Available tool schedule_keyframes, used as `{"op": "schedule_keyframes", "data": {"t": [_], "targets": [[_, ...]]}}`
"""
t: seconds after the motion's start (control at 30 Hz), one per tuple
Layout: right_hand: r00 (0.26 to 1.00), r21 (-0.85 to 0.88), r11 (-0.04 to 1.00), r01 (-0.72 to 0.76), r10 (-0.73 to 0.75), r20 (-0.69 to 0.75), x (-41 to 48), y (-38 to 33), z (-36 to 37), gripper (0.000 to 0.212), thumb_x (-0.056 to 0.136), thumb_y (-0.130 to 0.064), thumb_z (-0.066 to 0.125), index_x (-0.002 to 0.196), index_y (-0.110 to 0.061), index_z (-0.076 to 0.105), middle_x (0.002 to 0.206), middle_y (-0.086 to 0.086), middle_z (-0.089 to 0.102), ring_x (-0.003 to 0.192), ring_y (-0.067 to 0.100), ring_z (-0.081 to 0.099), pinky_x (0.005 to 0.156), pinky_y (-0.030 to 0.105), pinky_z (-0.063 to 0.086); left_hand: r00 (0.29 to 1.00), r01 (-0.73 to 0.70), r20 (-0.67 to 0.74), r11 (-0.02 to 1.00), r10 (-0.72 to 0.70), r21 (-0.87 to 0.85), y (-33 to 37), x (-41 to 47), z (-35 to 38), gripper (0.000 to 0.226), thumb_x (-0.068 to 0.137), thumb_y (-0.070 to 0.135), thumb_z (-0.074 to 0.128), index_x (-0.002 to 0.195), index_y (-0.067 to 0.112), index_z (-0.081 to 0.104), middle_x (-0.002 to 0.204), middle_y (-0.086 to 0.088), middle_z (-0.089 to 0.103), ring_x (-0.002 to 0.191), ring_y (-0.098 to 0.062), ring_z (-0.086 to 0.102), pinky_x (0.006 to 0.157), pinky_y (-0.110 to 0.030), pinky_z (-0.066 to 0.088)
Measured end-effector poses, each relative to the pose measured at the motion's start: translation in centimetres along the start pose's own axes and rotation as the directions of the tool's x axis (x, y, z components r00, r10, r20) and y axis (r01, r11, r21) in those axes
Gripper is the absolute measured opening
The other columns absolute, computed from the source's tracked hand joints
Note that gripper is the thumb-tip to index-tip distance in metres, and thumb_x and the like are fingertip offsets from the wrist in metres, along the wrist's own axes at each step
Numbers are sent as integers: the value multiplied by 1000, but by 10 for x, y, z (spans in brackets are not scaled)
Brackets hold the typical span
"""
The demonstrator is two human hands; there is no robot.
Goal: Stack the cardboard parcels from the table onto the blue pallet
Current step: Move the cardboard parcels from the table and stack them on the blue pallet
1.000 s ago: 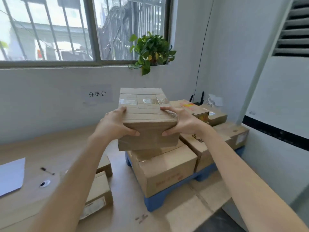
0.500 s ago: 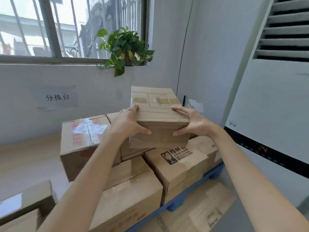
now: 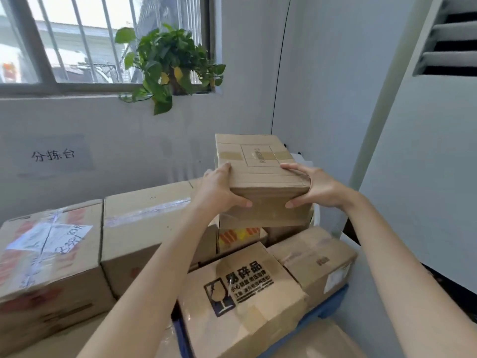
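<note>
1. The left hand (image 3: 219, 192) and right hand (image 3: 315, 188) clasp one cardboard parcel (image 3: 260, 166) by its near corners, one hand on each side.
2. The parcel is straight ahead, its long axis pointing away from the person. It is above the rear boxes (image 3: 241, 237) on the blue pallet (image 3: 333, 303); whether it touches them is unclear.
3. Compared with half a second earlier, the parcel sits lower over the pile, and the view is closer.

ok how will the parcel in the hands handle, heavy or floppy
Probably light: left hand and right hand hold the parcel by its near corners. Likely stiff: its edges look straight. Broad and flat, so unlikely to tip.
</note>
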State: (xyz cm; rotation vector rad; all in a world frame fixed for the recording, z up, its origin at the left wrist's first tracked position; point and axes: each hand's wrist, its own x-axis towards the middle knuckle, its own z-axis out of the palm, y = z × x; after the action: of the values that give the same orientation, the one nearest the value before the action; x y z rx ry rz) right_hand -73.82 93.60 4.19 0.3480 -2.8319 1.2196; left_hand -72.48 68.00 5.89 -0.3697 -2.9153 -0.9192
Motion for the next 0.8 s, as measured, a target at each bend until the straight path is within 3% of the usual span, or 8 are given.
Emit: {"op": "schedule_keyframes", "data": {"t": [0.1,0.37,0.53,0.8], "targets": [[999,-20,1000,20,-19,51,27,36,-31,96,62,-16,90,143,-34,41,143,-9,39,127,13,39,93,18,35,999,41,-20,999,-41,22,20,35,31,98,69,46,80,147,25,24,132,-6,44,123,-23,40,98,-39,38],[986,-75,996,42,-29,166,87,119,-95,102,61,-13,90,145,-33,36,146,-9,36,128,14,37,103,25,32,991,130,-16,991,-130,-1,70,109,104,97,73,35,80,148,26,19,134,-8,41,123,-24,41,98,-39,40],[968,-85,995,50,-28,249,109,160,-89,104,61,-11,89,146,-32,33,148,-6,33,129,14,35,109,31,30,978,211,2,977,-211,27,69,128,145,100,71,29,82,148,24,18,138,-8,38,127,-28,40,104,-42,36],[946,-28,996,79,-66,318,129,191,-50,105,62,-9,88,148,-28,32,151,-7,29,135,14,30,107,24,25,957,288,-21,943,-289,165,39,131,169,89,68,39,82,138,23,28,125,-8,41,119,-26,35,97,-44,40]]}}
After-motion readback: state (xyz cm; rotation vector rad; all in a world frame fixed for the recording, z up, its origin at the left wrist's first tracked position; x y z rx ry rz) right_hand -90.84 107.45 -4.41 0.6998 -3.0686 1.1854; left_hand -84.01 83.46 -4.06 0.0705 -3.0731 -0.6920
